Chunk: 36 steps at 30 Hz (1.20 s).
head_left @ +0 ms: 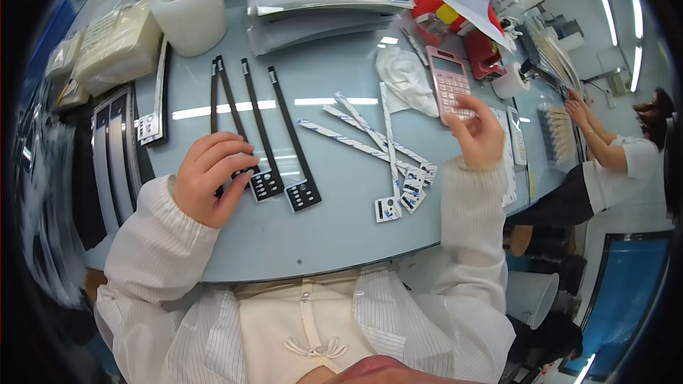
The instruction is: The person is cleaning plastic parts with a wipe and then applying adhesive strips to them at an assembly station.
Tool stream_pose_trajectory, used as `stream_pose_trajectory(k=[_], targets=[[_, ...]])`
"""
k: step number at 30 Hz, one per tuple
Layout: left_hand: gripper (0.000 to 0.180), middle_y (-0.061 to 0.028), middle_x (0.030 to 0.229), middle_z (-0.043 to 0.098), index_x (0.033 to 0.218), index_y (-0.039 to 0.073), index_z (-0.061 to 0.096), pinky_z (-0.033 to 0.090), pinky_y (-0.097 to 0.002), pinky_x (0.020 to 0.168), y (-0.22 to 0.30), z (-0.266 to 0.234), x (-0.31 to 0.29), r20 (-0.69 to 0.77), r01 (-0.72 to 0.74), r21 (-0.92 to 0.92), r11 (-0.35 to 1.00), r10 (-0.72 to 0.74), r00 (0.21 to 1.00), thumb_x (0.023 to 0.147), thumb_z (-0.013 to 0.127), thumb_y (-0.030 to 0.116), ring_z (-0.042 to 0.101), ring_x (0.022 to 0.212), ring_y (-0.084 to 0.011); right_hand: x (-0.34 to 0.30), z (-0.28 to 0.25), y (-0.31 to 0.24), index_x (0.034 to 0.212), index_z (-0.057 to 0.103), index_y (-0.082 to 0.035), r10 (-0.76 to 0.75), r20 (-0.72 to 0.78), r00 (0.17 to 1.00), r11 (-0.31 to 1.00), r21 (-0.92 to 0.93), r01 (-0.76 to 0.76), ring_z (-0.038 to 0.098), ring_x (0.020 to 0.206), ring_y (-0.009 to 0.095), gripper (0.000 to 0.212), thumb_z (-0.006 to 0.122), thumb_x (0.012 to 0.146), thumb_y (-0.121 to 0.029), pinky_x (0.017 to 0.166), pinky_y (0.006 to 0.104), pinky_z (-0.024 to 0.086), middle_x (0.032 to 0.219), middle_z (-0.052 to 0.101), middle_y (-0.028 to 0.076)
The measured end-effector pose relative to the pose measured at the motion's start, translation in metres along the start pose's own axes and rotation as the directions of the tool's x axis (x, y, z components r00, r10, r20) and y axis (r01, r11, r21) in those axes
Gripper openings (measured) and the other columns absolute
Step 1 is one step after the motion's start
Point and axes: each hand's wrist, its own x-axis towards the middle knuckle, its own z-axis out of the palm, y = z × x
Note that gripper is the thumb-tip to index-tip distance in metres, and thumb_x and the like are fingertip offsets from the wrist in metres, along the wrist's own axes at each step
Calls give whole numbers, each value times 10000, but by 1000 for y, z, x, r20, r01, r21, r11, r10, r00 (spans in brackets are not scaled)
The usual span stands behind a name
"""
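Observation:
Several long black strips lie fanned out on the table, their wide, holed ends toward me. My left hand is over the leftmost ones, thumb and fingers closed round the wide end of a black strip. Part of that end is hidden under the fingers. My right hand hovers by the lower edge of a pink calculator, thumb and forefinger apart, with nothing visible between them. Between my hands, several white strips with blue marks lie crossed in a loose pile.
A translucent roll stands at the far left, beside wrapped yellowish packs. Stacked plastic sleeves lie at the back. Crumpled white tissue is left of the calculator. A co-worker sits at the right.

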Motion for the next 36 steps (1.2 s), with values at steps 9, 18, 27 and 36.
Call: stream_pose_trajectory(k=[9, 18, 27, 36], targets=[[238, -119, 1066, 667, 989, 34, 677, 459, -414, 932, -8, 0, -6, -87, 132, 61, 989, -126, 988, 753, 679, 6, 593, 1065, -321, 59, 82, 62, 1153, 675, -117, -365, 216, 906, 806, -415, 423, 629, 796, 288, 292, 635, 877, -33, 719, 347, 503, 940, 626, 138], [392, -113, 1167, 643, 1095, 77, 678, 446, -432, 954, 6, 14, -11, 26, 46, 63, 997, -47, 999, 717, 774, 113, 577, 1133, -306, 49, 41, -72, 1048, 680, 11, -298, 100, 949, 946, 161, 280, 607, 698, 101, 169, 595, 904, 31, 519, 209, 487, 1008, 599, 61], [270, -55, 1178, 665, 1042, 78, 706, 427, -399, 1002, 15, 22, -24, 175, -176, 200, 964, 142, 974, 800, 727, 197, 577, 1128, -231, 44, 202, -128, 999, 674, 18, -622, 77, 780, 781, 139, 609, 676, 858, 283, 191, 594, 830, 56, 677, 325, 565, 1056, 619, 135], [210, -84, 1130, 682, 1001, 22, 707, 474, -350, 946, 17, 29, -32, 183, -198, 120, 973, 174, 968, 816, 671, 116, 602, 1065, -219, 41, 252, -94, 1128, 650, -14, -715, 298, 632, 594, -216, 775, 605, 1066, 269, 326, 619, 803, 3, 913, 372, 521, 1241, 638, 83]])
